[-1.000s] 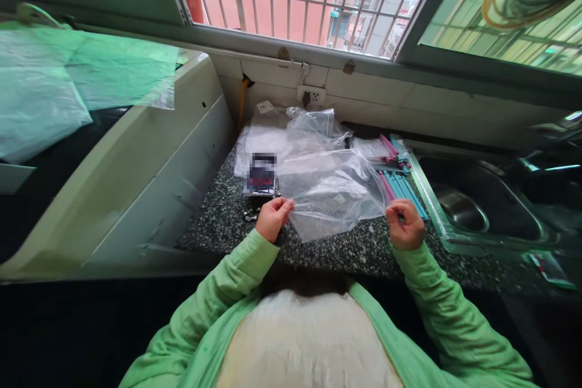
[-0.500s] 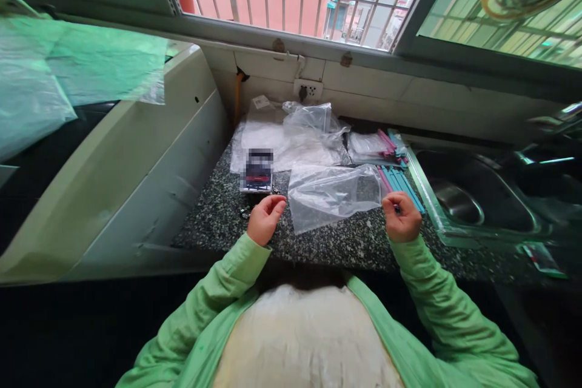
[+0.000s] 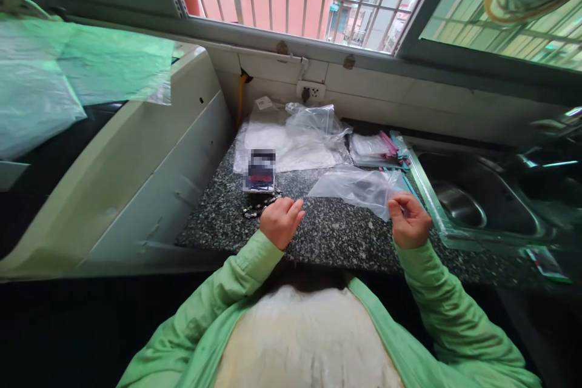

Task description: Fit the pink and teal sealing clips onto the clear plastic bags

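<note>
Pinching the clear plastic bag (image 3: 359, 187) by its corner with my right hand (image 3: 408, 220), right of centre; left hand (image 3: 280, 222) loosely curled, empty. That thin grip could slip, dropping it toward the sink (image 3: 477, 206).

light green long sleeves, open jacket; cream top beneath

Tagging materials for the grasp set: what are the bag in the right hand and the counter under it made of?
Bag: thin clear plastic film, glossy, by the look; the counter shows through it and it creases and sags. The right hand pinches its near corner.
Counter: black-and-white speckled stone, probably polished granite or a lookalike; it has a faint sheen.
</note>
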Demonstrator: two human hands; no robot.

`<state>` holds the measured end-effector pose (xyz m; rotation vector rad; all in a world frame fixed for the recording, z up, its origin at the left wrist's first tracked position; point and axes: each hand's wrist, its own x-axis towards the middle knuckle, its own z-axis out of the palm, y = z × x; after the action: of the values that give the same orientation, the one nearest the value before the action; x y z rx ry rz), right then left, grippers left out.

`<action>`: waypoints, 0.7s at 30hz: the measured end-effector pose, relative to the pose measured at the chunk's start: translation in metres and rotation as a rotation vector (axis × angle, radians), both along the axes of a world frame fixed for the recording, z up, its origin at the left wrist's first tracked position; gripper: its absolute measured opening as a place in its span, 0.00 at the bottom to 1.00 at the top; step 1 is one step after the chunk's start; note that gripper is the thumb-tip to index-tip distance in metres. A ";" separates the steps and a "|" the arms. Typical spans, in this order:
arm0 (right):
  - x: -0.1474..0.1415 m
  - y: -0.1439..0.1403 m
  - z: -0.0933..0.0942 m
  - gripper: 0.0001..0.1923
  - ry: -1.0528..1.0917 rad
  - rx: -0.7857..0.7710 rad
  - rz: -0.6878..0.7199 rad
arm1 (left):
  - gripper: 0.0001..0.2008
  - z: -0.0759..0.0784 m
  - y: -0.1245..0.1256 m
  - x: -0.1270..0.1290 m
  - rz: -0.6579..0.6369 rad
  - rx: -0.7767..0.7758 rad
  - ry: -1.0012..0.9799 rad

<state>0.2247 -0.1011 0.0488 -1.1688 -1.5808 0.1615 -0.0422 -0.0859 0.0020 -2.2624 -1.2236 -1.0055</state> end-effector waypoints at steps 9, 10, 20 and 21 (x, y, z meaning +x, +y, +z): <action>-0.007 -0.020 0.019 0.03 0.007 -0.015 0.103 | 0.10 0.008 0.010 0.016 0.014 -0.037 0.072; -0.009 -0.022 0.021 0.03 0.010 -0.011 0.112 | 0.10 0.008 0.010 0.017 0.006 -0.033 0.077; -0.002 -0.022 0.034 0.05 0.229 -0.106 0.075 | 0.06 0.013 -0.001 -0.002 -0.212 0.134 0.005; 0.001 -0.020 0.036 0.06 0.291 -0.146 0.071 | 0.05 0.015 -0.002 -0.004 -0.247 0.151 0.007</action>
<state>0.2253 -0.1208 0.0844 -1.1440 -1.3700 0.4795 -0.0465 -0.0880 0.0166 -2.3322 -0.8476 -1.1348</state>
